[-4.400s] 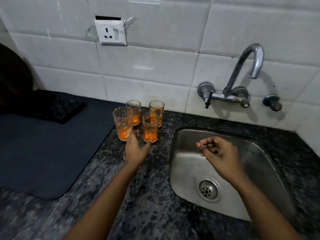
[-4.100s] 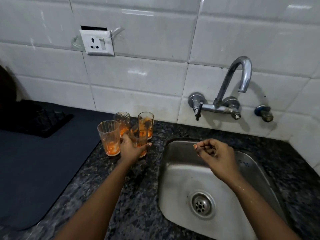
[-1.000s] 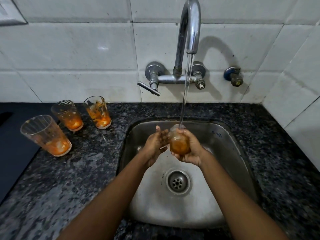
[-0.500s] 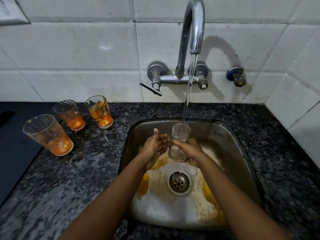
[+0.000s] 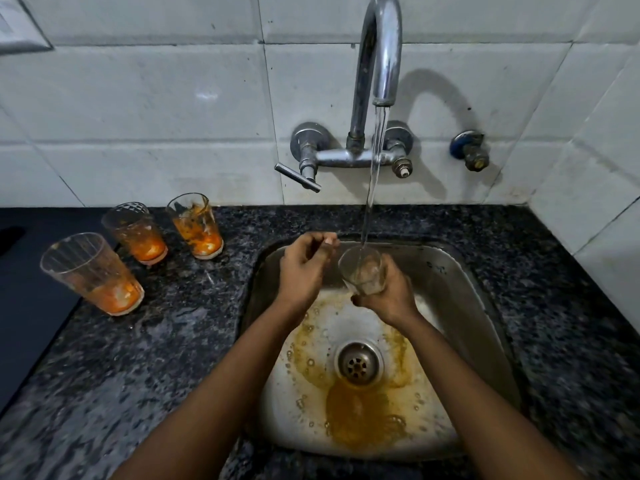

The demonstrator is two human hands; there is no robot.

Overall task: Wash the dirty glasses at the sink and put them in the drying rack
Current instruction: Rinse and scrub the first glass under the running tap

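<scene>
Rinsing a glass under the running tap; orange residue now pools lower in the sink (image 5: 485,306), around the drain.
The right hand (image 5: 389,296) grips the near-clear glass (image 5: 362,271), fingers curled round its base, upright beneath the stream. The left hand (image 5: 301,268), drawn back from the glass, hovers beside it, fingers loosely curled, holding nothing. Three dirty glasses (image 5: 197,226) stand on the surface (image 5: 173,341).

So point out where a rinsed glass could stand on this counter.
Bare granite lies between the three dirty glasses and the sink rim, and right of the sink toward the tiled wall. The back left corner is crowded with glasses; hands fill the basin.
</scene>
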